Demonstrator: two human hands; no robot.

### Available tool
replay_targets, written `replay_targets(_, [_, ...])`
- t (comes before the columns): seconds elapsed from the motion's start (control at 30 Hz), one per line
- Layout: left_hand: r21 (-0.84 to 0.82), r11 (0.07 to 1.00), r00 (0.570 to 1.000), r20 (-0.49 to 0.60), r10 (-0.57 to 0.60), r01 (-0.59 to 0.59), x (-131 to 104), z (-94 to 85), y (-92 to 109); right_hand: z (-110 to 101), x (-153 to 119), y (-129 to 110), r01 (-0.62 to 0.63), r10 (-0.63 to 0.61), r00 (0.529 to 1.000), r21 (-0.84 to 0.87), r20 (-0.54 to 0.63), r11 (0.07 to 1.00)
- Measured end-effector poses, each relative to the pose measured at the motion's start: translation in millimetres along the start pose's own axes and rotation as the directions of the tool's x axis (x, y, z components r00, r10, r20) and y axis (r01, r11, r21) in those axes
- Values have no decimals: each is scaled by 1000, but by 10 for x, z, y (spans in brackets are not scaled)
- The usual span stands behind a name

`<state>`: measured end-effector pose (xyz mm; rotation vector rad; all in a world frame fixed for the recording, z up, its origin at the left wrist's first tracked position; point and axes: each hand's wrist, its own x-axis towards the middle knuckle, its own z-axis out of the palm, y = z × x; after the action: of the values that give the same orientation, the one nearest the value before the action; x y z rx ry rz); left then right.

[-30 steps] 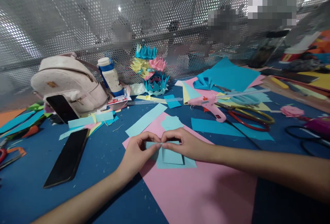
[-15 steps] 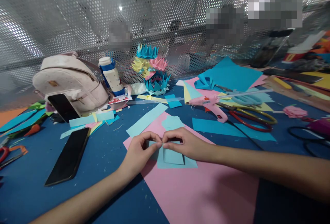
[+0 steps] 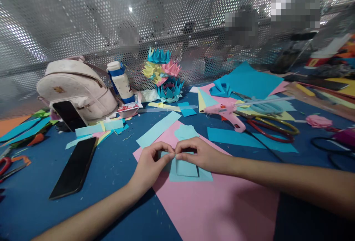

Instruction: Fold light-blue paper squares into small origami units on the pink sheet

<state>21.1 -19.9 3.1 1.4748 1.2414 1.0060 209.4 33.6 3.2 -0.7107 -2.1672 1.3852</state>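
A folded piece of light-blue paper (image 3: 187, 168) lies over a pink sheet (image 3: 222, 204). My left hand (image 3: 152, 159) pinches its upper edge between thumb and forefinger. Right beside it, fingertips nearly touching, my right hand (image 3: 198, 154) pinches the same edge. The fingers hide part of the fold. Just beyond my hands, a torn-edged light-blue scrap (image 3: 185, 132) and a light-blue strip (image 3: 159, 128) rest near the pink sheet's far corner.
A pink hot glue gun (image 3: 226, 113) and scissors (image 3: 271, 128) lie to the right. On the left are a phone (image 3: 74, 169), a backpack (image 3: 74, 82) and a bottle (image 3: 120, 82). Folded-paper flowers (image 3: 166, 82) stand at the back, before a perforated metal screen (image 3: 91, 23).
The view has shifted very slightly. Both hands keep the same pinch on the light-blue paper, with no other visible difference.
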Motion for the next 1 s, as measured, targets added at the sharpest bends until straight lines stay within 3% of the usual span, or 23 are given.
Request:
replay_targets(0.5, [-12, 1000, 1000, -27, -11, 11, 9, 11, -19, 3, 3, -14, 5, -5, 1000, 27, -7, 1000])
replay_targets(0.77, [31, 997, 997, 38, -72, 71, 67, -125, -59, -15, -3, -65, -27, 28, 998, 25, -61, 999])
replay_targets(1.0, [-29, 996, 994, 66, -88, 90, 86, -154, -60, -6, 0, -54, -65, 69, 995, 57, -72, 996])
